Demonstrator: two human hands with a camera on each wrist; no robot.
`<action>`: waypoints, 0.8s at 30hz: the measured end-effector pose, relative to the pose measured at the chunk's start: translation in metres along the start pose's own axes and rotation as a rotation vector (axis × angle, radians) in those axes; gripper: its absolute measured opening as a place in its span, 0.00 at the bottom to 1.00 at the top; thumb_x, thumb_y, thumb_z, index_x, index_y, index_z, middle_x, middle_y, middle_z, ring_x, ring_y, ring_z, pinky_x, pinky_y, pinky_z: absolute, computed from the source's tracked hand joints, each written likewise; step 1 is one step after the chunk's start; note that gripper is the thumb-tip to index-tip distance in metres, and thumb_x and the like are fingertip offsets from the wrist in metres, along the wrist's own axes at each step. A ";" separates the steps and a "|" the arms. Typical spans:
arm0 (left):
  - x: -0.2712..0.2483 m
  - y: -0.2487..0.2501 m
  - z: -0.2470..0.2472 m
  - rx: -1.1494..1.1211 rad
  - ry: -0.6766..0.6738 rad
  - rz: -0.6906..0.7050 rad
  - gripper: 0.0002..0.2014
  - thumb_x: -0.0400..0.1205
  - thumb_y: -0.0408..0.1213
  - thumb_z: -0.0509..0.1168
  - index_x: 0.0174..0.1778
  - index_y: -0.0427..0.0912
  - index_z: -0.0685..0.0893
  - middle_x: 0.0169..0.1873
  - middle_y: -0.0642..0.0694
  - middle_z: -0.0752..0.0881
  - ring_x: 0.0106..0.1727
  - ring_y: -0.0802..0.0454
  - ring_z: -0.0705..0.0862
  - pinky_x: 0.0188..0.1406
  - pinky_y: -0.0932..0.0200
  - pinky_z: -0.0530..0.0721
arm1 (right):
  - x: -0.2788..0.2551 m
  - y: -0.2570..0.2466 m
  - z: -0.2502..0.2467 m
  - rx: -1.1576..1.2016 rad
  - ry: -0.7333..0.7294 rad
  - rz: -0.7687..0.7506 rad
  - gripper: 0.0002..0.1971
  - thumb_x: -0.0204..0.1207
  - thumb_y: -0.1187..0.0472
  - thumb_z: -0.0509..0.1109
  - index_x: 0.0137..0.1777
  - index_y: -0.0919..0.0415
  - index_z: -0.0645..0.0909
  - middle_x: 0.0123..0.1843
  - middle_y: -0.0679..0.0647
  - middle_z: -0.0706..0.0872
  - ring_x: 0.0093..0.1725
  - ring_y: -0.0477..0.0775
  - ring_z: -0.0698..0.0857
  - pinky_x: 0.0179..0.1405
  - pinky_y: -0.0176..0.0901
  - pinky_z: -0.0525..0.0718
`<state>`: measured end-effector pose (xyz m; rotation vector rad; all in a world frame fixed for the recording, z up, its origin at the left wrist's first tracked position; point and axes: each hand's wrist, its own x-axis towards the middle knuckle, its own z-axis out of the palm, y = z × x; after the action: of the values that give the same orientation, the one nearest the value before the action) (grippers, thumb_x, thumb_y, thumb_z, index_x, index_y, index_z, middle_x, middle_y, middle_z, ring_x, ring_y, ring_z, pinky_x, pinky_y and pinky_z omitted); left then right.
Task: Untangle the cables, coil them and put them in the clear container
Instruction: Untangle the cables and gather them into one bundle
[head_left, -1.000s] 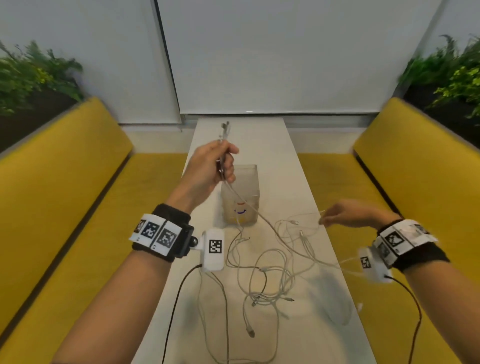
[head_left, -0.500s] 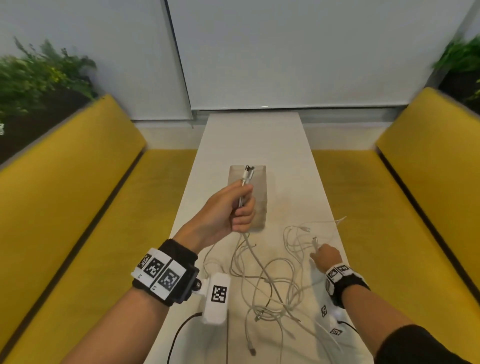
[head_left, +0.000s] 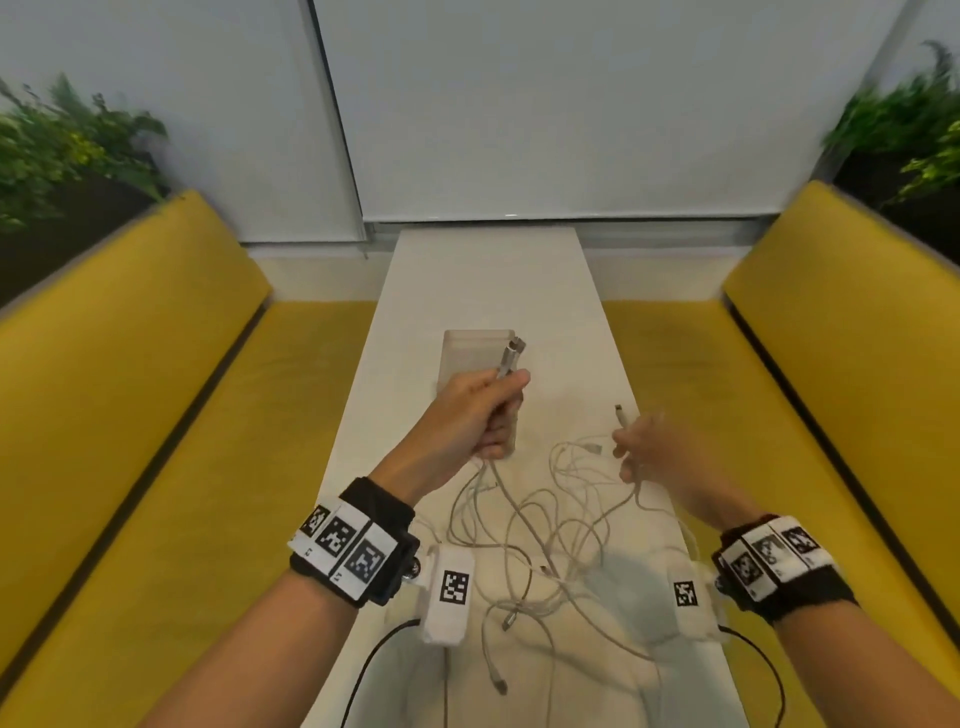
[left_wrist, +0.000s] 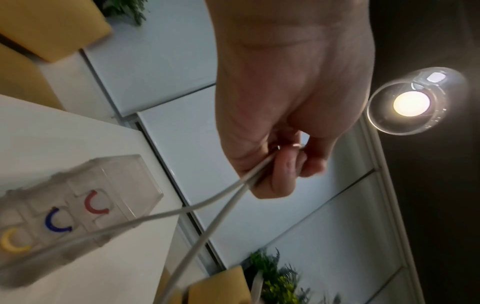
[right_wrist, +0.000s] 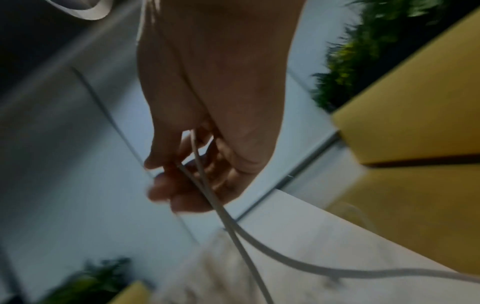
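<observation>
A tangle of white cables (head_left: 540, 540) lies on the narrow white table (head_left: 483, 280). My left hand (head_left: 483, 410) is raised in front of the clear container (head_left: 470, 353) and grips two cable strands (left_wrist: 223, 197); their plug ends (head_left: 511, 351) stick up above the fist. My right hand (head_left: 644, 447) is blurred above the table's right side and pinches another cable (right_wrist: 207, 185), whose plug (head_left: 620, 414) points upward. The clear container (left_wrist: 78, 205) has red, blue and yellow arc marks on its side.
Yellow benches (head_left: 130, 364) run along both sides of the table, with plants (head_left: 62, 150) behind their backs. A lit glass lamp (left_wrist: 413, 100) hangs overhead. Black wires (head_left: 363, 670) trail from the wrist cameras across the table's near end.
My left hand came down from high above the table to just in front of the container. My right hand dropped onto the tangle, picked up a cable end and lifted it.
</observation>
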<state>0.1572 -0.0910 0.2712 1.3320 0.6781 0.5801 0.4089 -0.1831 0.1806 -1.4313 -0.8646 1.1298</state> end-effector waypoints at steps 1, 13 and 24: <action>-0.001 0.000 0.008 0.048 -0.002 0.030 0.17 0.90 0.42 0.61 0.37 0.39 0.82 0.26 0.48 0.62 0.26 0.53 0.61 0.22 0.61 0.63 | -0.007 -0.017 0.009 -0.014 -0.029 -0.041 0.11 0.71 0.60 0.76 0.42 0.66 0.79 0.38 0.60 0.87 0.34 0.57 0.87 0.38 0.48 0.89; -0.006 -0.016 0.041 0.029 0.285 0.264 0.14 0.84 0.44 0.70 0.53 0.35 0.87 0.24 0.58 0.80 0.27 0.61 0.75 0.30 0.60 0.76 | -0.027 -0.088 0.086 -0.188 -0.081 -0.412 0.08 0.76 0.66 0.75 0.41 0.71 0.82 0.34 0.63 0.88 0.31 0.59 0.86 0.34 0.51 0.86; -0.025 0.055 0.004 -0.064 0.433 0.549 0.12 0.92 0.48 0.52 0.46 0.48 0.73 0.19 0.57 0.74 0.33 0.42 0.77 0.44 0.51 0.80 | -0.024 -0.052 0.073 -0.348 -0.285 -0.350 0.16 0.86 0.53 0.59 0.45 0.65 0.80 0.36 0.57 0.80 0.37 0.50 0.79 0.43 0.44 0.77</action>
<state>0.1430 -0.1031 0.3288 1.3448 0.6287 1.3503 0.3355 -0.1752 0.2372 -1.3377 -1.5105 0.9561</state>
